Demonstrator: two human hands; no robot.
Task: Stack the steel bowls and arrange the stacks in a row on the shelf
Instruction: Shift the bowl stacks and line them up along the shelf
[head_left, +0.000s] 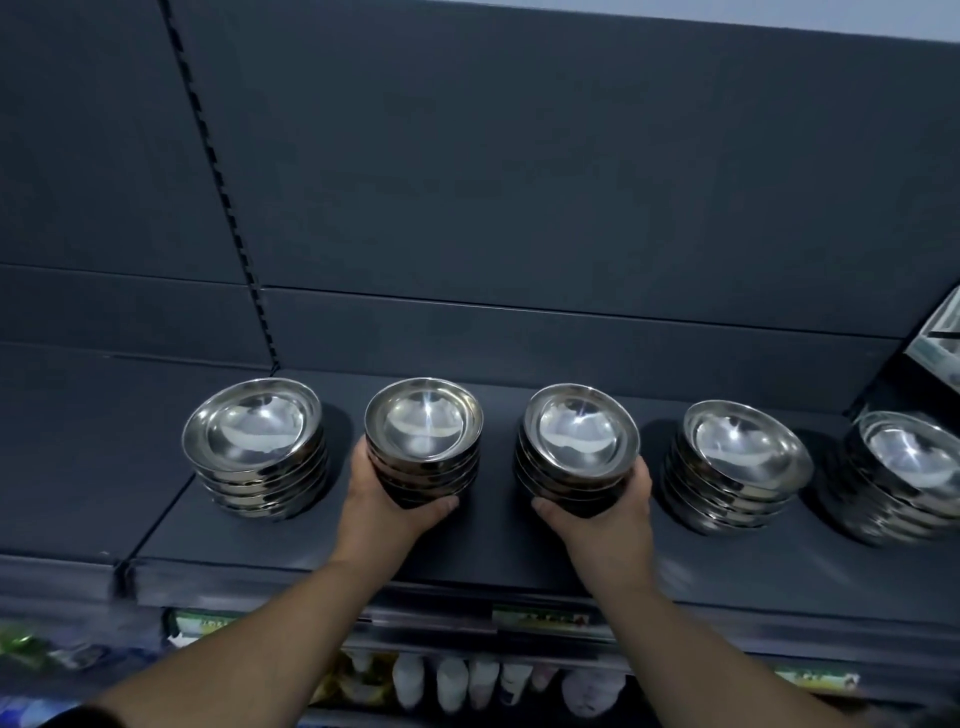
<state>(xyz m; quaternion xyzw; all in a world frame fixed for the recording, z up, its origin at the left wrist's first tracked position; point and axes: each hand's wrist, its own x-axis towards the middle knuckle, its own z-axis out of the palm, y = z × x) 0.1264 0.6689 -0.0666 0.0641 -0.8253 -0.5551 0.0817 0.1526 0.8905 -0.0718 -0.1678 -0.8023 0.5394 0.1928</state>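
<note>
The fingers (363, 460) of the left hand (387, 499) wrap the second stack (423, 441) low down, and the right hand (608, 506) grips the third stack (579, 441) in the same way, both in the row on the shelf (493, 551). I think a quick push so low may tilt a smooth stack and spill it off the shelf

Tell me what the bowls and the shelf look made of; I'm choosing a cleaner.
Bowls: polished metal, likely stainless steel; the insides are mirror-bright with sharp glints. Shelf: matte dark grey, probably painted sheet metal, given its thin edge and the slotted upright, but the coating hides what lies beneath.
</note>
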